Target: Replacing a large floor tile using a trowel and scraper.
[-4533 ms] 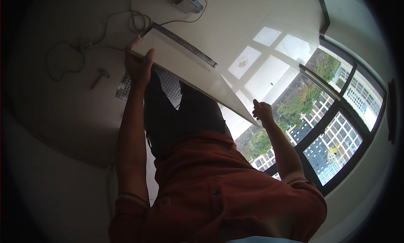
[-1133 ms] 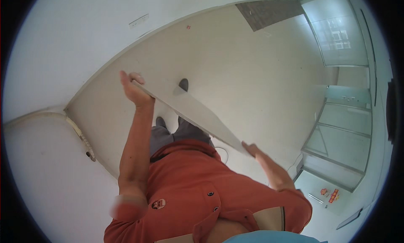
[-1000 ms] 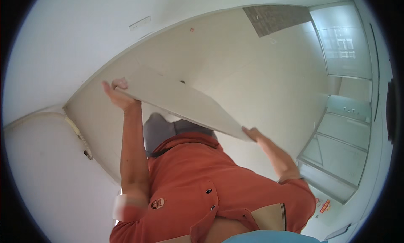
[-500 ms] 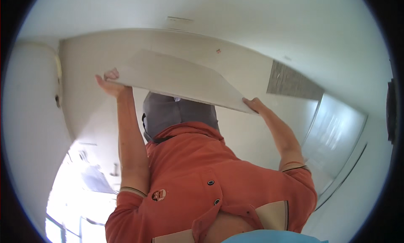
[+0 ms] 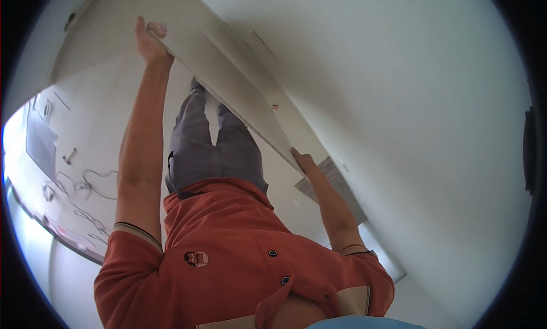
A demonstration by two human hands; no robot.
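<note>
While the left hand (image 5: 152, 43) grips one end of a pale panel (image 5: 233, 84), the right hand (image 5: 303, 159) clasps the other, and the panel hangs between them in the air, sloping from upper left to lower right in front of the legs. The left fingers curl over its corner, with the thumb standing up apart from the surface. The right thumb lies along the edge; the other right fingers are hidden, probably by the panel. Its underside cannot be seen.

Below the near edge, grey trousers (image 5: 213, 163) and a dark shoe (image 5: 197, 85) show; the other foot is out of sight behind the panel. On the floor (image 5: 97, 101) at left lie a cable (image 5: 82, 186), a small hammer-like tool (image 5: 69, 155) and a grey sheet (image 5: 41, 143), cut short by the dark rim. Pinkish shapes near that rim are too washed out to make out. The right forearm partly covers a brown patch (image 5: 336, 183) beside the white wall (image 5: 399, 129). Something blue (image 5: 364, 323) is cut off at the lower edge, below the red shirt (image 5: 228, 226).
</note>
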